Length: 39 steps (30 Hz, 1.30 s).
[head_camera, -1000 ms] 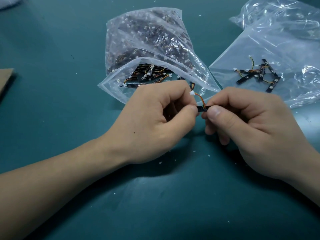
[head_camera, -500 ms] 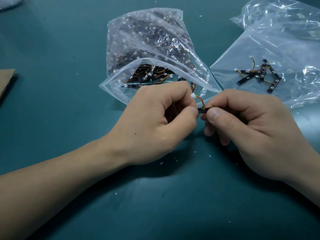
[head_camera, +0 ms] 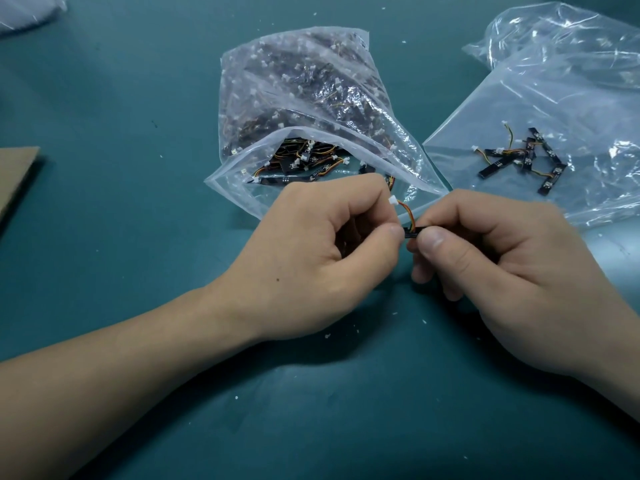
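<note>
A black strip [head_camera: 412, 231] is pinched end to end between the curled left hand [head_camera: 311, 258] and right hand [head_camera: 502, 271], above the table [head_camera: 138, 237] before the full bag [head_camera: 311, 109] — judged to be mid-handling, after which a careful carry to the sorted strips [head_camera: 523, 161] is called for.

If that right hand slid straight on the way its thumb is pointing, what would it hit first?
Most likely the left hand: the right hand points leftward at it, and both pinch the same small black strip, thumbs almost meeting. Depth is hard to judge from one view.
</note>
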{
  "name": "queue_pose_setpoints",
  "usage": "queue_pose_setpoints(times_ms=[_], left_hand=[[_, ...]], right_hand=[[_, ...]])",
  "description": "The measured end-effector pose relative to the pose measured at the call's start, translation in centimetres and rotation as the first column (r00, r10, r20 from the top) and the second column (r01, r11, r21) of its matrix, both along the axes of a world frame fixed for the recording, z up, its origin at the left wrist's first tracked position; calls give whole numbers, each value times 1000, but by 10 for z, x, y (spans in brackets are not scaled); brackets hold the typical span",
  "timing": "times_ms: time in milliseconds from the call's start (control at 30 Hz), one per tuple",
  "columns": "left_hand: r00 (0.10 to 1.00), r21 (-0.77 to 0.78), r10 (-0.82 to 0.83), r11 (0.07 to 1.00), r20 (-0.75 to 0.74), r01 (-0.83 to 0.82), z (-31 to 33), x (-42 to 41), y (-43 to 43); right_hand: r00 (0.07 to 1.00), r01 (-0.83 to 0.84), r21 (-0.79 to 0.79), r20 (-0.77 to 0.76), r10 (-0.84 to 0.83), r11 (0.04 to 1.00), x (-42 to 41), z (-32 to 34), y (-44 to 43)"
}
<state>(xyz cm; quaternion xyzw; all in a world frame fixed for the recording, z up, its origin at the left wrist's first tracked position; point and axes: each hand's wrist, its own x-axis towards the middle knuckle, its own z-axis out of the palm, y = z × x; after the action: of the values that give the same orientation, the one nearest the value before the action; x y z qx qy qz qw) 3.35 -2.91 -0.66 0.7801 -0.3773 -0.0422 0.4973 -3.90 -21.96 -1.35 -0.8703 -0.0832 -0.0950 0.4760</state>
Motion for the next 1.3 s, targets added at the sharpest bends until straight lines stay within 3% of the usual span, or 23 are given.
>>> queue_pose_setpoints(times_ms=[700, 1100, 1300], left_hand=[[1000, -20, 18, 1000, 1, -18, 0, 0, -2], [999, 31, -4, 1000, 34, 3, 0, 0, -1], [1000, 12, 5, 1000, 23, -5, 0, 1, -2]], right_hand=[[998, -42, 35, -53, 44, 999, 1, 2, -2], [997, -58, -75, -58, 53, 995, 1, 3, -2], [997, -45, -59, -58, 41, 997, 1, 3, 0]])
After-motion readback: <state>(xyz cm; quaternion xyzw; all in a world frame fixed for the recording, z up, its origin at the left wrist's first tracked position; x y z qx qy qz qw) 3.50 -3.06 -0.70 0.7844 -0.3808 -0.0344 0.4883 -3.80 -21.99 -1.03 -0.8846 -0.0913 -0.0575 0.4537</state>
